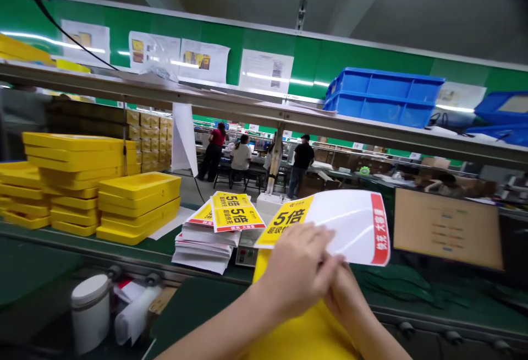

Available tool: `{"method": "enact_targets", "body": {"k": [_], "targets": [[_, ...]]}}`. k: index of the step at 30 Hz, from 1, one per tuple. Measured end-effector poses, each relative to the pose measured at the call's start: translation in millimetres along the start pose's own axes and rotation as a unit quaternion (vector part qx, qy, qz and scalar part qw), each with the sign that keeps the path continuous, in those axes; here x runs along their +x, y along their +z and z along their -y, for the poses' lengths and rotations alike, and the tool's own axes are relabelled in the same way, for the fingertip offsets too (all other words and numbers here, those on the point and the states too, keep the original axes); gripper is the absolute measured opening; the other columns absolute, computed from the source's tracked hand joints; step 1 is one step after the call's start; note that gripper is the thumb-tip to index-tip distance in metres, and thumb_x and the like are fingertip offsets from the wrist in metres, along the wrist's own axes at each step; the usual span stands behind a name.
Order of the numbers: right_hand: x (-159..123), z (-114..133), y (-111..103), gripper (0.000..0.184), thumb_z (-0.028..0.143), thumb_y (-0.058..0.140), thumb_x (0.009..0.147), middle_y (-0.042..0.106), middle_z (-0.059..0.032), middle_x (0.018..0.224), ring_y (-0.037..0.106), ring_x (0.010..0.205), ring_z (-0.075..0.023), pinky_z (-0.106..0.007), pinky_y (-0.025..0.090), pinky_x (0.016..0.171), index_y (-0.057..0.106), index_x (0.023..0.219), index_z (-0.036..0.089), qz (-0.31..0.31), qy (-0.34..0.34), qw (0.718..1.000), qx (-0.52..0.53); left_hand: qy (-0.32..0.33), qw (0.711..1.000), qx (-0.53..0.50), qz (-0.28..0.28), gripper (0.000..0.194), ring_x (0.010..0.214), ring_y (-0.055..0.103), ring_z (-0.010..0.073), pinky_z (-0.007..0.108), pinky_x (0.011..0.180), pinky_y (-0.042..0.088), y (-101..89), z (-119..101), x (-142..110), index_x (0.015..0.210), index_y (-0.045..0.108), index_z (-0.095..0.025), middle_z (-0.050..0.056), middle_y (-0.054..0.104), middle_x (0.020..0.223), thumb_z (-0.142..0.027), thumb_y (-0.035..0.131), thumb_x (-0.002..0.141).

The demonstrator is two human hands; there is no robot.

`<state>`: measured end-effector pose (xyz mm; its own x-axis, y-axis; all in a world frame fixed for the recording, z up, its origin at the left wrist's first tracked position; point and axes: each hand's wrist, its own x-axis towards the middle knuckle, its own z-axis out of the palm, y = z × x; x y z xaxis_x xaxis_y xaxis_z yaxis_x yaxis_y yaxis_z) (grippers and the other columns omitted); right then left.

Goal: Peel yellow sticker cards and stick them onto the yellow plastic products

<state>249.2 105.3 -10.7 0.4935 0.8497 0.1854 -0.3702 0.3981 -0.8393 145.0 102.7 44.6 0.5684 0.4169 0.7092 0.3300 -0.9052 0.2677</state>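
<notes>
From the head camera, both hands meet low in the middle of the picture. The left hand [299,272] lies over the right hand [344,294], and together they pinch the lower edge of a printed card [342,225], white in the middle with a yellow panel at its left end and a red strip at its right. The card is held up in the air, tilted, above the green conveyor belt [49,272]. Both hands are closed on it, the left fingers curled over the front; most of the right hand is hidden behind the left.

Under the forearms lies a yellow sheet [305,338], touching or just below them; I cannot tell which.

To the left of the card, a stack of printed cards [218,228] sits on the belt, its top ones fanned out. Further left stand piles of yellow trays [136,200]. A white jar [91,310] stands at the near left edge.

On the shelf above rest two stacked blue crates [381,96]. A brown board [447,228] stands to the right of the card. Beyond, several people [303,164] are at benches.
</notes>
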Motion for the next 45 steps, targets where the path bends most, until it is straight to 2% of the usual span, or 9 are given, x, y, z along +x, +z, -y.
{"method": "enact_targets", "body": {"k": [6,10,18,24,29,36,39,42,45], "targets": [[-36.1,37.6,-24.5,0.055,0.019,0.086,0.065,0.072,-0.0069,0.104,0.07,0.089,-0.0213,-0.027,0.062,0.075,0.06,0.113,0.016,0.039,0.12,0.985,0.119,-0.171,0.968,-0.181,-0.028,0.024,0.102,0.063,0.0194,0.031,0.094,0.049,-5.5,23.6,-41.5,0.108,0.068,-0.022,0.001,0.069,0.111,-0.034,0.057,0.09],[-50.4,38.3,-15.5,0.042,0.029,0.084,0.07,0.073,-0.0133,0.097,0.071,0.084,-0.0234,-0.032,0.062,0.078,0.066,0.101,0.007,0.08,0.13,0.984,0.096,-0.161,0.954,-0.252,-0.034,0.021,0.095,0.066,0.0144,0.018,0.087,0.049,-6.4,13.2,-50.8,0.106,0.07,-0.024,-0.002,0.07,0.106,-0.027,0.06,0.088],[-52.5,30.0,-33.1,0.068,0.053,0.083,0.06,0.068,-0.0099,0.115,0.068,0.099,-0.0254,-0.026,0.06,0.084,0.068,0.111,0.009,0.092,0.119,0.983,-0.106,-0.148,0.976,-0.157,-0.016,0.032,0.06,0.057,0.0134,0.023,0.053,0.039,-19.1,15.5,-51.8,0.071,0.068,-0.018,0.0,0.064,0.066,-0.033,0.049,0.092],[-21.2,33.1,-40.2,0.036,0.039,0.088,0.06,0.074,-0.0088,0.071,0.069,0.065,-0.0165,-0.017,0.058,0.063,0.075,0.074,0.009,0.084,0.135,0.987,-0.022,-0.262,0.915,-0.288,-0.101,0.033,0.084,0.068,0.0195,0.027,0.075,0.056,-32.3,61.6,-45.0,0.089,0.063,-0.016,0.005,0.071,0.089,-0.045,0.05,0.091],[-16.8,28.4,-31.1,0.043,0.045,0.085,0.062,0.074,-0.0094,0.09,0.07,0.088,-0.0232,-0.026,0.057,0.086,0.075,0.085,0.01,0.121,0.157,0.98,-0.023,-0.195,0.954,-0.221,-0.049,0.028,0.093,0.067,0.019,0.024,0.086,0.054,-18.0,49.8,-44.5,0.101,0.072,-0.021,0.001,0.072,0.102,-0.036,0.073,0.077],[-39.7,39.1,-20.3,0.063,0.07,0.074,0.056,0.073,-0.0062,0.099,0.055,0.119,-0.0346,-0.04,0.048,0.103,0.076,0.093,0.018,0.093,0.144,0.958,-0.229,-0.007,0.992,-0.062,-0.109,0.02,0.086,0.069,0.0162,0.02,0.079,0.053,-2.8,35.9,-53.9,0.104,0.068,-0.014,0.005,0.072,0.097,-0.019,0.056,0.09],[-41.8,46.0,-23.5,0.048,0.066,0.065,0.065,0.073,-0.0022,0.097,0.055,0.118,-0.0354,-0.047,0.03,0.116,0.077,0.09,0.026,0.098,0.099,0.934,-0.328,0.003,0.996,-0.082,-0.047,0.023,0.086,0.068,0.0159,0.021,0.08,0.051,-10.1,34.9,-51.9,0.104,0.067,-0.013,0.005,0.071,0.095,-0.02,0.047,0.094],[-40.8,49.3,-28.3,0.04,0.063,0.06,0.068,0.073,0.0005,0.098,0.047,0.126,-0.0369,-0.047,-0.002,0.121,0.078,0.084,0.031,0.105,0.062,0.91,-0.397,-0.107,0.982,-0.146,0.047,0.03,0.066,0.062,0.0124,0.021,0.06,0.043,-15.4,34.8,-46.0,0.078,0.068,-0.017,-0.001,0.068,0.074,-0.024,0.044,0.095],[-38.5,48.2,-31.5,0.04,0.063,0.06,0.066,0.071,0.0013,0.104,0.039,0.132,-0.0374,-0.045,-0.012,0.119,0.078,0.083,0.031,0.102,0.07,0.901,-0.416,-0.176,0.967,-0.169,0.071,0.039,0.058,0.053,0.0121,0.024,0.051,0.032,-14.2,38.5,-42.2,0.064,0.062,-0.015,-0.001,0.06,0.061,-0.03,0.044,0.095]]}}
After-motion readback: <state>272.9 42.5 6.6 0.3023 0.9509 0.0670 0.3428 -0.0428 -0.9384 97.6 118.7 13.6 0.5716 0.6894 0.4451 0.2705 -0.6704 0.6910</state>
